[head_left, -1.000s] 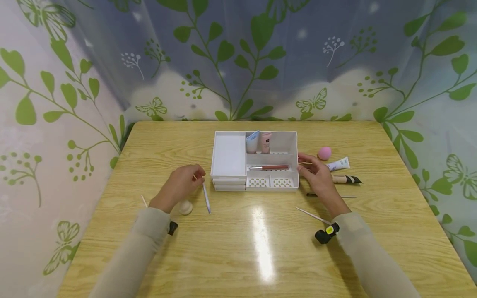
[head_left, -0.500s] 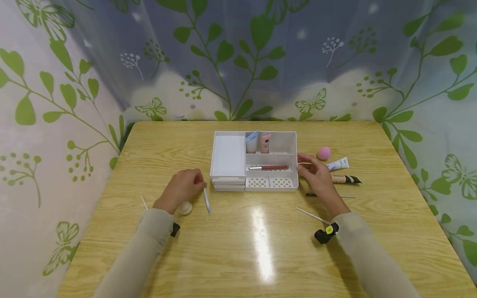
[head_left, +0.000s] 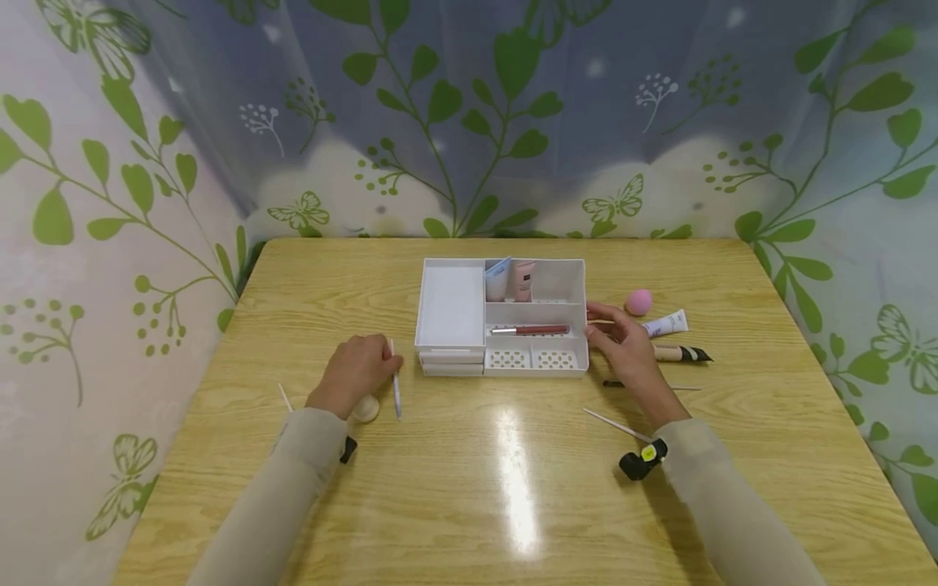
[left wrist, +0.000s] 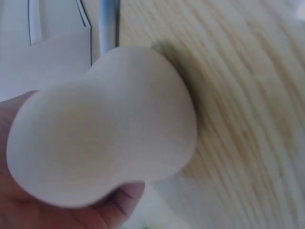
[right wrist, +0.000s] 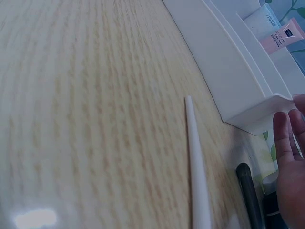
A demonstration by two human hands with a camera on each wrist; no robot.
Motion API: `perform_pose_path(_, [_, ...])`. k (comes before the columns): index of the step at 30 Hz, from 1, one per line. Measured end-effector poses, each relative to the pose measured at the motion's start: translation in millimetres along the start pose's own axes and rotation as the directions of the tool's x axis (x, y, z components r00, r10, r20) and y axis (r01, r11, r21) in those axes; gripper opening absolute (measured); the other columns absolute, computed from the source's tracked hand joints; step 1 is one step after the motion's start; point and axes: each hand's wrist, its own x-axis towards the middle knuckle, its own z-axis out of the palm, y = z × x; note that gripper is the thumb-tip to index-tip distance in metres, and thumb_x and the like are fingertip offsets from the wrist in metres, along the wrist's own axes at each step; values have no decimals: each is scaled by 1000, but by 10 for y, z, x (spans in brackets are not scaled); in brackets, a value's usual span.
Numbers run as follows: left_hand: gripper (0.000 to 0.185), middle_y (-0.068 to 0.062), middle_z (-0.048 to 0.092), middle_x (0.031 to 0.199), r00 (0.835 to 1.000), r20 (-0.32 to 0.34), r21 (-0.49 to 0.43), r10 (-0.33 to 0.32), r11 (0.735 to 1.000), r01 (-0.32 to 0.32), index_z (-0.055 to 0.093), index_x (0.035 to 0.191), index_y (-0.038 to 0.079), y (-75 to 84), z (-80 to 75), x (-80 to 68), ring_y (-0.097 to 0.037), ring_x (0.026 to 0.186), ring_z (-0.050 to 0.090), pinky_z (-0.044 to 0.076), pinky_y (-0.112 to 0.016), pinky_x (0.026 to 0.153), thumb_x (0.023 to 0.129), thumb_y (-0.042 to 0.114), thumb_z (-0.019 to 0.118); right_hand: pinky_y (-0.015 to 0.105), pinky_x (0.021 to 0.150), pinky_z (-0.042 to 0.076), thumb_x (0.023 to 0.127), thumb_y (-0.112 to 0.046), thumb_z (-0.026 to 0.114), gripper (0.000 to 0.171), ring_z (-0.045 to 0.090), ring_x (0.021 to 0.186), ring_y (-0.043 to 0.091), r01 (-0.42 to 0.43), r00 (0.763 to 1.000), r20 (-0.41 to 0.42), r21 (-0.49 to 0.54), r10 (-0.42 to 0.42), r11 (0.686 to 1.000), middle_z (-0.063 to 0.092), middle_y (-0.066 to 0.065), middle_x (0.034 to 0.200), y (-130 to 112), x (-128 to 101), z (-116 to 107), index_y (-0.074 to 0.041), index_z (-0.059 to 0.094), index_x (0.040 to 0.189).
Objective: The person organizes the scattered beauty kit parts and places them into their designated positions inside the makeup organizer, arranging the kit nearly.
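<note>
**2 hands flank a white organiser on a wooden table**

The left hand (head_left: 357, 368) pinches a thin white pen-like stick (head_left: 395, 382) between curled fingers, the stick slanting toward the tabletop just left of the white plastic organiser (head_left: 454, 305). A cream, gourd-shaped makeup sponge (head_left: 365, 408) lies against the heel of that hand; in the left wrist view it fills most of the frame, smooth and matte. 1 slim stick (head_left: 282, 396) lies further left.

The right hand (head_left: 623, 346) rests with relaxed, nearly straight fingers by the organiser's right wall, gripping nothing. Whether it touches the wall cannot be told.

The organiser has 1 wide bare tray on the left, 1 rear bay holding 2 upright tubes, a blue one (head_left: 496, 279) and a pink one (head_left: 523, 281), a middle slot with 1 reddish lip gloss (head_left: 529, 330), and 2 perforated front panels.

Right of the hand lie 1 pink egg-shaped sponge (head_left: 638, 302), 1 white tube (head_left: 665, 324), 1 beige tube with a black cap (head_left: 681, 353), 1 thin dark pencil (head_left: 652, 385) and 1 white pointed stick (head_left: 615, 424). The table (head_left: 513, 505) is glossy, pale wood-grain.
</note>
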Motion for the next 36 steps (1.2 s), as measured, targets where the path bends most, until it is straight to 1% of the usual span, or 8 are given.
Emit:
perform_pose_path(6, [43, 2, 43, 60, 997, -3, -30, -72, 997, 72, 48, 60, 15, 62, 48, 8, -14, 54, 40, 33, -26, 47, 100, 22, 61, 10, 92, 56, 109, -9, 68, 47, 66, 114, 2, 11, 1000, 5, 4, -11, 1000, 65, 19, 138, 25, 7, -1, 5, 58, 152])
perform_pose_path(12, [41, 0, 44, 60, 992, -49, -27, -116, 993, 114, 47, 61, 15, 118, 85, 21, -14, 53, 39, 34, -26, 43, 99, 23, 61, 11, 92, 56, 108, -8, 68, 45, 65, 114, 3, 9, 1000, 5, 5, -9, 1000, 65, 19, 138, 36, 0, 11, 3, 60, 152])
perform_pose_path(15, [42, -1, 45, 61, 991, -62, 3, -120, 993, 120, 48, 61, 15, 66, 138, 100, -15, 53, 41, 37, -29, 44, 100, 27, 62, 11, 92, 56, 109, -9, 68, 45, 65, 113, 2, 9, 1000, 4, 6, -9, 1000, 65, 19, 138, 30, -6, 8, 3, 59, 152])
perform_pose_path(23, [40, -8, 57, 67, 984, 3, 24, -180, 983, 179, 55, 65, 12, 67, 139, 171, -23, 58, 53, 45, -35, 46, 99, 32, 63, 9, 94, 55, 109, -13, 68, 47, 65, 114, 1, 11, 1000, 4, -5, -11, 1000, 60, 31, 145, 34, 12, 2, 1, 59, 153])
perform_pose_path(29, [34, -10, 62, 71, 985, -28, 14, -169, 985, 170, 56, 68, 14, -124, 378, 368, -27, 62, 57, 48, -38, 47, 96, 34, 60, 9, 93, 54, 110, -14, 67, 48, 64, 115, 1, -1, 1000, 11, -2, 2, 1000, 59, 31, 147, 24, 12, -5, 0, 58, 154])
perform_pose_path(32, [32, -10, 60, 70, 986, -32, 3, -161, 987, 161, 55, 70, 14, -95, 344, 331, -26, 61, 55, 48, -38, 47, 96, 33, 59, 8, 93, 54, 110, -14, 67, 48, 64, 115, 0, -2, 1000, 11, -6, 2, 1000, 59, 31, 147, 20, 7, -3, 0, 58, 154])
perform_pose_path(34, [33, -7, 56, 67, 987, -23, -32, -162, 986, 161, 54, 67, 13, -7, 240, 240, -23, 58, 51, 45, -35, 47, 95, 30, 58, 8, 93, 54, 110, -13, 67, 47, 64, 115, 0, -1, 1000, 10, -7, 1, 1000, 60, 31, 147, 23, 7, -1, 1, 58, 154])
perform_pose_path(36, [36, -2, 49, 61, 991, -54, -88, -121, 989, 116, 50, 62, 15, -10, 199, 186, -18, 54, 44, 40, -31, 46, 95, 29, 57, 9, 93, 54, 110, -13, 67, 47, 64, 115, 0, 2, 1000, 11, -8, -1, 1000, 60, 31, 147, 24, 9, 2, 1, 58, 154])
